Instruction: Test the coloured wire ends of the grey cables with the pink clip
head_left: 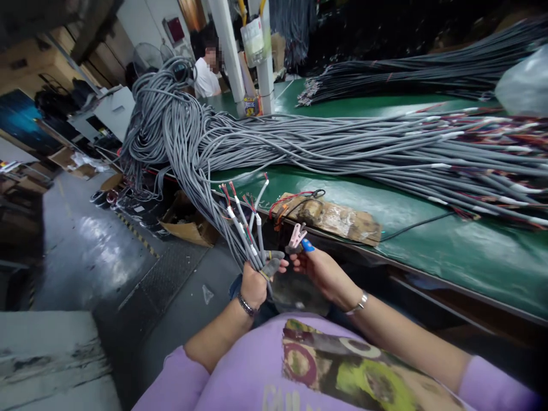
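Note:
Low in the middle of the head view, my left hand (257,282) is wrapped round several grey cables (237,242), whose stripped ends with coloured wires and white sleeves point up. Grey covers with yellow edges sit on some of its fingers. Just to the right, my right hand (310,265) pinches a small pink clip (296,235); blue tape is round one finger. The two hands are close together. Beyond them, a worn wooden board (342,220) with red and black wires lies on the bench edge.
A large bundle of grey cables (274,140) stretches across the green bench (483,251). Darker cables (398,77) lie behind, near a white post (265,74). A person in white (206,77) is at the back. An open carton (188,222) stands on the floor to the left.

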### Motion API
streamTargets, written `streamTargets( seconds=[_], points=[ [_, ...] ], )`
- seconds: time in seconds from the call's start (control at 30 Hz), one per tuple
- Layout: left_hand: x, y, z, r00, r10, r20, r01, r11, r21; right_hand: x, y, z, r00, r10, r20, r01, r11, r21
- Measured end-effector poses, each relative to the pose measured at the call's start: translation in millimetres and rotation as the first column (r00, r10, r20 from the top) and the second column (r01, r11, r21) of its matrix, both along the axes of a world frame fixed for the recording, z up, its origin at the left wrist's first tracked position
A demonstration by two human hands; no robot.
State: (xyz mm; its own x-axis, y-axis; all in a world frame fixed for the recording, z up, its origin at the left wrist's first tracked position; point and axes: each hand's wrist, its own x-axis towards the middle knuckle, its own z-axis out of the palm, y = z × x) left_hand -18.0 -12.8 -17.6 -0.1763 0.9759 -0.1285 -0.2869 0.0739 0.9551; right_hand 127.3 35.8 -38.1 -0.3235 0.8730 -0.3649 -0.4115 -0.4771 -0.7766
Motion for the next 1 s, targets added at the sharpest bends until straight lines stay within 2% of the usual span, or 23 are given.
streamTargets(
  seconds=[0.07,0.13,0.23,0.33,0.43,0.63,0.7,0.83,0.93,1.0],
  points=[
    [-4,-2,-1.9,1.0,-0.026,0.015,0.026,1.0,0.011,1,-4,0.4,0.99,0.05,0.129,-0.067,0.99,0.126],
    [-9,-6,-5.4,0.999,-0.051,0.014,0.05,0.998,0.034,2,-8,4.3,0.964,0.086,0.253,-0.155,0.951,0.268],
    [-15,-14,-13.1,0.996,-0.079,-0.05,0.081,0.995,0.053,1,-14,15.0,0.923,0.07,0.377,-0.253,0.851,0.461],
    [-19,-21,-20.2,0.986,-0.091,-0.139,0.097,0.995,0.036,-3,-22,28.2,0.92,0.066,0.387,-0.299,0.755,0.583],
    [-21,-24,-22.0,0.969,-0.129,-0.21,0.131,0.991,-0.002,-9,-28,39.6,0.92,0.162,0.358,-0.362,0.705,0.61],
    [-23,-26,-15.8,0.934,-0.221,-0.281,0.22,0.975,-0.036,-16,-30,47.0,0.94,0.113,0.321,-0.293,0.748,0.596],
    [-24,-25,-15.9,0.945,-0.178,-0.274,0.174,0.984,-0.039,-13,-30,46.5,0.941,0.113,0.318,-0.295,0.73,0.616],
    [-26,-19,-18.3,0.99,-0.019,-0.143,0.014,0.999,-0.041,-3,-31,43.5,0.902,0.148,0.405,-0.401,0.63,0.665],
    [-27,-13,-15.1,0.995,0.061,-0.084,-0.066,0.996,-0.056,1,-31,35.4,0.838,0.237,0.491,-0.529,0.573,0.627],
    [-27,-9,-9.1,0.993,0.093,-0.072,-0.096,0.994,-0.047,1,-32,25.8,0.795,0.31,0.521,-0.594,0.569,0.568]
  ],
)
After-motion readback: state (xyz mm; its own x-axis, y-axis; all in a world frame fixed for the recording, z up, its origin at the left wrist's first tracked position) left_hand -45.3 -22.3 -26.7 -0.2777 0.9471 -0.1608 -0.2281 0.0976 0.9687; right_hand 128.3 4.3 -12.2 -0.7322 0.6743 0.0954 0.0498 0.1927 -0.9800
